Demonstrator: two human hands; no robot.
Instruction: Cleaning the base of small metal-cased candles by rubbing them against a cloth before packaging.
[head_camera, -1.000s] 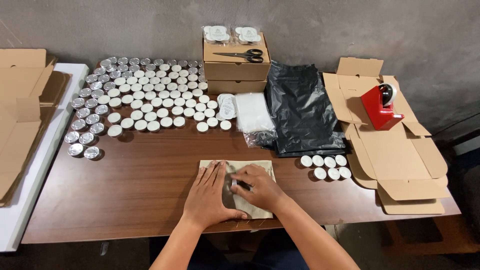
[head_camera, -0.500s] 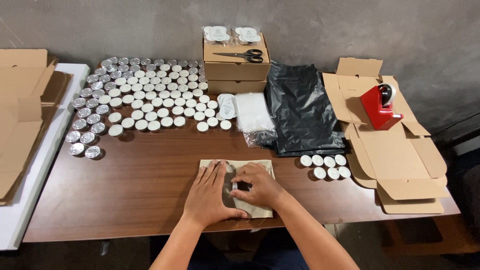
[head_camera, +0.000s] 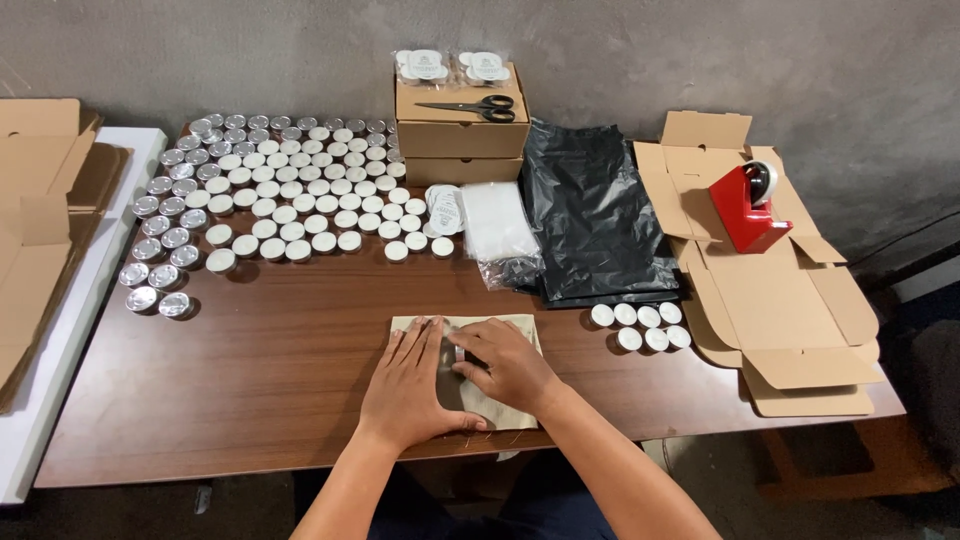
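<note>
While a small beige cloth pouch (head_camera: 510, 400) lies flat at the near edge of the brown wooden table (head_camera: 280, 370), both hands press on it. The left hand (head_camera: 410, 385) rests palm down with fingers spread over the pouch's left half, gripping nothing. The right hand (head_camera: 505, 360) lies over the upper middle of the pouch, its fingers curled around a small round tin that is mostly hidden; whether the fingers truly clasp it I cannot tell.

Just right of the pouch sits a cluster of seven small white-topped tins (head_camera: 640, 325). Behind them lies a black plastic bag (head_camera: 590, 215), with a clear plastic bag (head_camera: 495, 225) beside it. Far left and back, many rows of round tins (head_camera: 280, 190) cover the table. Stacked cardboard boxes (head_camera: 460, 140) at the back carry black scissors (head_camera: 470, 106). On the right, an unfolded cardboard box (head_camera: 770, 300) holds a red tape dispenser (head_camera: 745, 208).
</note>
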